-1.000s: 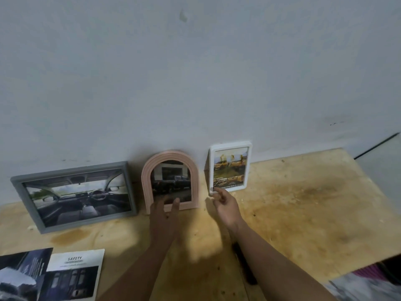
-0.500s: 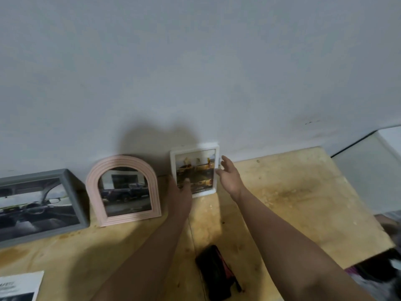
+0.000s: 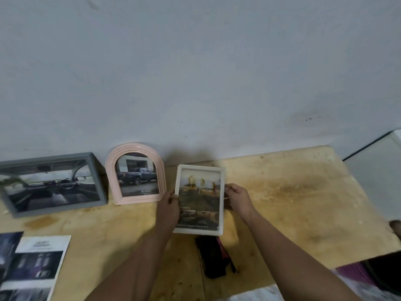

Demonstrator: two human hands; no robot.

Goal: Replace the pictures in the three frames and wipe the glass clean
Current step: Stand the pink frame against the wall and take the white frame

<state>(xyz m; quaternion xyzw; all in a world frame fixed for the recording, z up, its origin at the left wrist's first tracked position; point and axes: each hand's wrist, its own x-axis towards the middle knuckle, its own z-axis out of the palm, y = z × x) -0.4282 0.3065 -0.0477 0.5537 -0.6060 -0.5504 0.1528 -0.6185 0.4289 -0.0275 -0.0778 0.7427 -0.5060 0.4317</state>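
Observation:
A small white frame (image 3: 199, 199) with a yellowish picture is held off the wall, tilted back over the wooden table (image 3: 293, 203). My left hand (image 3: 169, 207) grips its left edge and my right hand (image 3: 238, 199) grips its right edge. A pink arched frame (image 3: 135, 173) with a picture of a dark truck leans on the wall to the left. Further left a grey rectangular frame (image 3: 51, 183) showing a car interior also leans there.
A black cloth-like item (image 3: 213, 256) with a pink strip lies on the table below the white frame. Printed car pictures (image 3: 32, 266) lie at the front left. The table's right edge drops off near a white surface (image 3: 377, 170).
Both hands have taken the white frame by its sides and brought it away from the wall toward me, tilted back. The view has shifted left again.

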